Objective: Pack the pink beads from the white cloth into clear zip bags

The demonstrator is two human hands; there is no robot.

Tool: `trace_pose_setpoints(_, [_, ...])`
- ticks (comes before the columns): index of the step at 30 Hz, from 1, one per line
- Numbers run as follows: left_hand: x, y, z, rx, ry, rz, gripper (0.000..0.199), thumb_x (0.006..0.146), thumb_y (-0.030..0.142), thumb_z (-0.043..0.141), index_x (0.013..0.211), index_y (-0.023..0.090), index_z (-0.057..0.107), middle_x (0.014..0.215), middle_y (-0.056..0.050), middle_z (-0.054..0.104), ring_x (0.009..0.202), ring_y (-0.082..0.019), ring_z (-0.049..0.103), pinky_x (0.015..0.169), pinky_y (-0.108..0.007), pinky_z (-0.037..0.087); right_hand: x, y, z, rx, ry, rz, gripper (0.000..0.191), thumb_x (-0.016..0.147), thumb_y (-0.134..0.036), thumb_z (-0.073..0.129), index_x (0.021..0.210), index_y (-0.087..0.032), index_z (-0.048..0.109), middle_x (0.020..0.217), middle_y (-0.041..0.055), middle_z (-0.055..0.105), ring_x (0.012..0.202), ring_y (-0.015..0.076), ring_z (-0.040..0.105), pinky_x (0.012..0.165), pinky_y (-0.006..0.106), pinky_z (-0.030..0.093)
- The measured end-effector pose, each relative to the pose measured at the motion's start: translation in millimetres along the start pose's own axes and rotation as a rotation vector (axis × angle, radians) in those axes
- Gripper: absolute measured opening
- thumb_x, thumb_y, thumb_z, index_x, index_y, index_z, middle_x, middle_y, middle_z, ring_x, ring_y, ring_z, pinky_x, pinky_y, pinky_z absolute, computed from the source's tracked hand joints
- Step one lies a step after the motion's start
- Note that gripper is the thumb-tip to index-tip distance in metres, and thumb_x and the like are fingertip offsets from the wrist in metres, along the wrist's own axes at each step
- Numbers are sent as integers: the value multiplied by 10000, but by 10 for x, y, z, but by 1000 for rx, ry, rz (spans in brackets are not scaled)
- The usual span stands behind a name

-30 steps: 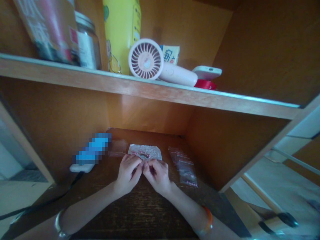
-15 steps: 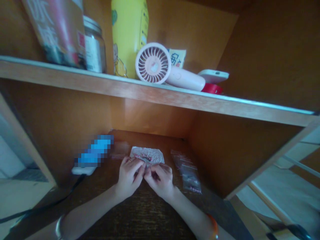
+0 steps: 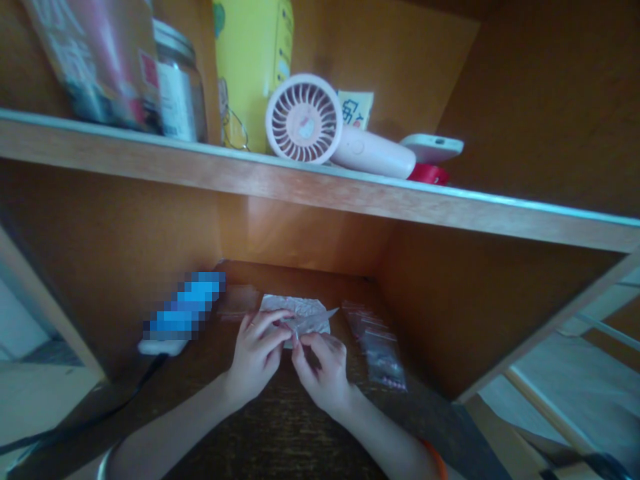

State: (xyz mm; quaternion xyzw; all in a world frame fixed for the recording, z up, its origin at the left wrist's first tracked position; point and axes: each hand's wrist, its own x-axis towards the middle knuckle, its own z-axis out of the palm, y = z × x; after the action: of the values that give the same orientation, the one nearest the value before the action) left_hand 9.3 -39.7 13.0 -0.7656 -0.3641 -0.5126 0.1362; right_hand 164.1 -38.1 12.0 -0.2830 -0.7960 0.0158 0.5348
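Both hands meet over a crumpled whitish sheet (image 3: 280, 303) on the dark wooden surface. Between them is a small clear plastic bag (image 3: 317, 321), its pointed corner sticking out to the right. My left hand (image 3: 256, 353) pinches the bag's left part with bent fingers. My right hand (image 3: 324, 370) grips its lower edge between thumb and forefinger. What the bag contains, if anything, is too small to make out. Flat clear bags (image 3: 239, 301) lie left of the sheet. To the right is an overlapping row of filled clear bags (image 3: 384, 365) with small pinkish pieces.
A blurred-out phone (image 3: 185, 307) leans at the left on a white base (image 3: 163, 347) with a black cable. On the shelf (image 3: 310, 190) above stand a handheld fan (image 3: 305, 120), a jar (image 3: 180, 87), a yellow package (image 3: 250, 60) and a white device (image 3: 433, 145).
The clear bag now shows above the fingers, its corner pointing right. My left fingers have lifted and spread a little over it. The view has shifted slightly.
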Motion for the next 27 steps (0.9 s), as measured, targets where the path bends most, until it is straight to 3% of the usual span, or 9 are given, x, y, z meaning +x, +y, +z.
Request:
trace_pose_setpoints(4, [24,13,-25,42,6,-14,222,836,74,502,953,225,617,1035,-31,649,890,-172,596,769,-331,367,1,-25,-1,40,-28,14,89,836,-151,530,749,-164,541,614,0,569,557,105,516,573,232,389])
trace_pose_setpoints(7, [34,19,-17,66,-1,-5,249,850,111,511,1038,239,613,1053,-32,651,908,-177,600,774,-331,369,-12,-57,7,124,-29,121,108,847,-168,526,741,-166,546,618,-8,559,555,95,502,561,224,382])
trace_pose_setpoints(13, [3,-44,49,128,-16,-71,276,853,186,544,1119,249,583,1109,-52,634,964,-198,592,778,-336,385,-9,-87,119,534,-6,625,251,845,-376,552,707,-167,539,615,-10,526,536,92,492,472,205,389])
trace_pose_setpoints(18, [-8,-102,68,134,-38,-114,246,846,177,535,1077,233,598,1136,-62,616,989,-206,585,800,-350,407,50,14,218,999,-36,1025,408,746,-560,596,877,-181,520,684,-4,569,464,123,547,324,204,385])
trace_pose_setpoints(23, [-4,-125,94,125,-147,-97,180,839,184,535,980,232,636,1166,-61,601,971,-216,584,781,-373,435,103,50,204,1284,-99,1140,415,741,-527,620,927,-160,562,673,-2,583,507,113,576,384,187,425])
trace_pose_setpoints(27, [1,-132,116,83,-185,-97,141,829,204,562,935,234,650,1160,-62,596,996,-222,577,806,-387,449,140,103,152,1223,-18,1133,341,726,-442,659,878,-149,573,685,2,601,528,102,568,447,193,418])
